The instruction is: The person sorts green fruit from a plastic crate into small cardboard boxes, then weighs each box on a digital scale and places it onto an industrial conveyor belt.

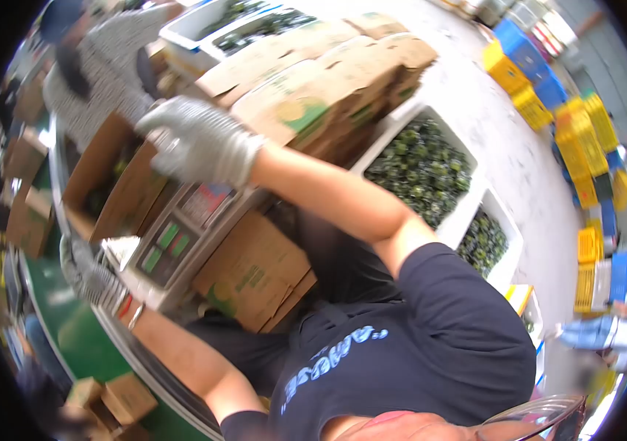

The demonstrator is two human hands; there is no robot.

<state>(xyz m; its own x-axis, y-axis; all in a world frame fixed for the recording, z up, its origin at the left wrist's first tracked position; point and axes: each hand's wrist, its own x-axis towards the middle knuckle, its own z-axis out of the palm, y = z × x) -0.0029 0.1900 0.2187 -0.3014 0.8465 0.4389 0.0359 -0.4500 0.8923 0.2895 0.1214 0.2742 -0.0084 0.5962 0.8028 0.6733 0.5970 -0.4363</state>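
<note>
The open brown cardboard box (131,195) stands at left, between the grey-gloved right hand (199,140), fingers bent, and grey-gloved left hand (87,272); I cannot tell whether either pinches anything. Handling it well calls for light, even support.

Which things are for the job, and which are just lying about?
Probably for the job:
- open box, close to the gloved right hand and left hand
- scale, right beside it
- maybe the white tubs

Probably just lying about:
- yellow crates
- blue crates
</note>
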